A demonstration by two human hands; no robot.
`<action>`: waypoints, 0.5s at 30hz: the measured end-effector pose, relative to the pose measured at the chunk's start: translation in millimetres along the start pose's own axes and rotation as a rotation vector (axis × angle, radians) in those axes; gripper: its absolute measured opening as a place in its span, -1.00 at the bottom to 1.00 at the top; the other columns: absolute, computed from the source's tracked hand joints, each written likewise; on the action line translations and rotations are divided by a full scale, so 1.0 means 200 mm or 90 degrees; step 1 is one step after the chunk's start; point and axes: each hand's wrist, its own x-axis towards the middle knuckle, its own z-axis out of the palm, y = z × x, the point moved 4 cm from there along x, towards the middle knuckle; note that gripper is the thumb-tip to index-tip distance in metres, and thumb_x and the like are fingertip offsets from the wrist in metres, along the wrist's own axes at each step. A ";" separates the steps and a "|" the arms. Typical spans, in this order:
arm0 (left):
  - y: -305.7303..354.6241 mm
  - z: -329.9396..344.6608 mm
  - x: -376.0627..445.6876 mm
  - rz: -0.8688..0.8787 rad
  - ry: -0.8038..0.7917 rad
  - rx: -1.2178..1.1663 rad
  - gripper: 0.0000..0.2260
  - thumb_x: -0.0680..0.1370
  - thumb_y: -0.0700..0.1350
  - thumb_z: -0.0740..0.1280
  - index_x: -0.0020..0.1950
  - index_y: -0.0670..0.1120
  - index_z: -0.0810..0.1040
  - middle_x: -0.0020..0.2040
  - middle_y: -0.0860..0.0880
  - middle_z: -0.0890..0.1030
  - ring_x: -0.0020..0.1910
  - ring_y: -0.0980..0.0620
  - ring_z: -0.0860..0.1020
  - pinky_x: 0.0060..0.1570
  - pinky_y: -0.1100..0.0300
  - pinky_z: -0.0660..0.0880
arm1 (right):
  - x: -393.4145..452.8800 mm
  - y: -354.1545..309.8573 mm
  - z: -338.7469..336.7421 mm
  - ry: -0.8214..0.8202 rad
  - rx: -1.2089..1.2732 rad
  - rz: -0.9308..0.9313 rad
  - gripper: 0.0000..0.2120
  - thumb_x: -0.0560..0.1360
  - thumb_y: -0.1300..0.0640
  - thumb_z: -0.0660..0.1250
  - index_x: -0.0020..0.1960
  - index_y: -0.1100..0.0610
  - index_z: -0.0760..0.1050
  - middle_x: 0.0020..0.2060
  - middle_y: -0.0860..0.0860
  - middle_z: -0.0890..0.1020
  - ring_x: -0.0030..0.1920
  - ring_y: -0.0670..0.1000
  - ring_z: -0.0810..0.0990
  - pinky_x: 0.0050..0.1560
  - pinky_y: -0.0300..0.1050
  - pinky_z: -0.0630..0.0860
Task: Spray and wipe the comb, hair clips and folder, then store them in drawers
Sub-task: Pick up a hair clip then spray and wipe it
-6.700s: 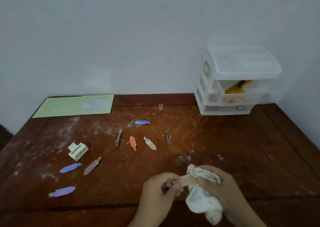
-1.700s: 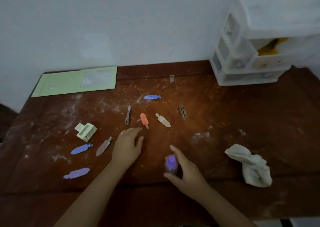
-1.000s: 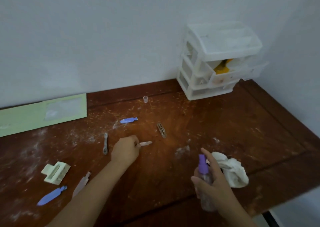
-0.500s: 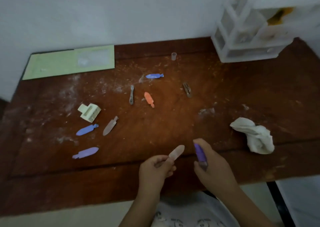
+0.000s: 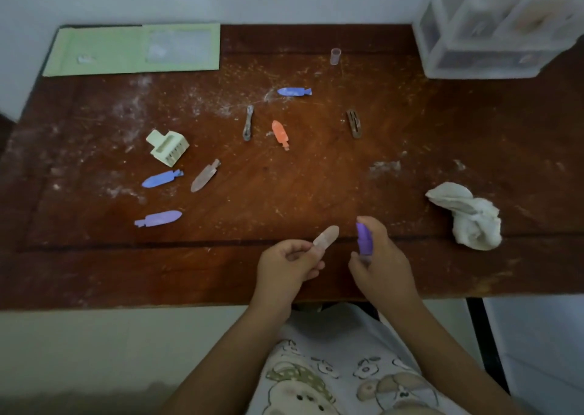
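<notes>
The left hand [image 5: 289,264] pinches a pale clip [image 5: 326,239]; the right hand [image 5: 380,261] grips the spray bottle [image 5: 364,239] (nozzle maybe facing it). Spray gently, close.

Your left hand [image 5: 286,264] pinches a pale pink hair clip [image 5: 326,239], tip tilted up-right; your right hand [image 5: 380,261] grips the purple-topped spray bottle [image 5: 364,238] just beside it, above the table's near edge.
</notes>
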 end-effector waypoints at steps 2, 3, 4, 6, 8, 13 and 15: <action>0.00 0.00 0.00 0.000 -0.006 -0.002 -0.95 0.46 -0.23 0.36 -0.20 -0.10 0.54 -0.31 -0.04 0.60 -0.41 0.20 0.59 -0.34 0.41 0.54 | -0.01 0.00 -0.01 -0.004 -0.004 -0.019 -0.49 0.45 0.29 0.27 0.36 0.11 0.24 0.10 0.11 0.55 -0.19 -0.04 0.44 -0.29 -0.31 0.18; -0.01 0.01 0.00 -0.001 -0.011 -0.008 -0.94 0.46 -0.23 0.35 -0.20 -0.10 0.54 -0.31 -0.04 0.60 -0.42 0.21 0.58 -0.35 0.42 0.53 | -0.01 0.00 -0.02 -0.008 -0.007 -0.031 -0.49 0.45 0.29 0.27 0.36 0.11 0.25 0.11 0.11 0.55 -0.16 0.01 0.48 -0.24 -0.30 0.21; -0.01 0.01 0.00 -0.001 -0.018 -0.013 -0.94 0.46 -0.23 0.35 -0.20 -0.11 0.54 -0.31 -0.04 0.59 -0.43 0.22 0.58 -0.36 0.42 0.52 | -0.02 -0.01 -0.01 -0.014 -0.012 -0.039 -0.50 0.46 0.29 0.27 0.36 0.12 0.25 0.14 0.11 0.53 -0.10 0.06 0.52 -0.19 -0.27 0.24; -0.01 0.03 -0.01 0.004 -0.033 -0.024 -0.95 0.47 -0.24 0.34 -0.18 -0.11 0.54 -0.31 -0.04 0.59 -0.44 0.23 0.58 -0.37 0.43 0.52 | -0.05 -0.03 -0.01 -0.032 -0.022 -0.050 -0.52 0.47 0.28 0.26 0.36 0.13 0.25 0.15 0.10 0.52 0.01 0.11 0.54 -0.16 -0.25 0.26; 0.00 0.04 -0.01 0.013 -0.046 -0.035 -0.94 0.47 -0.25 0.33 -0.19 -0.11 0.55 -0.31 -0.05 0.59 -0.43 0.22 0.58 -0.37 0.42 0.52 | -0.06 -0.04 0.00 -0.032 -0.027 -0.059 -0.55 0.47 0.28 0.25 0.33 0.16 0.27 0.08 0.11 0.55 -0.02 0.14 0.55 -0.23 -0.23 0.26; 0.01 0.04 -0.02 0.021 -0.058 -0.041 -0.92 0.47 -0.26 0.33 -0.19 -0.10 0.55 -0.29 -0.02 0.60 -0.42 0.22 0.59 -0.36 0.41 0.53 | -0.05 -0.04 -0.02 0.015 0.013 -0.040 -0.54 0.46 0.29 0.27 0.33 0.16 0.27 -0.07 0.03 0.50 -0.14 0.07 0.53 -0.19 -0.22 0.27; 0.01 0.04 -0.03 0.024 -0.061 -0.035 -0.92 0.47 -0.26 0.33 -0.19 -0.10 0.55 -0.29 -0.01 0.60 -0.42 0.22 0.59 -0.35 0.41 0.53 | -0.05 -0.04 -0.04 0.034 0.020 -0.043 -0.52 0.45 0.30 0.28 0.34 0.16 0.27 0.02 0.09 0.55 -0.12 0.08 0.54 -0.16 -0.21 0.28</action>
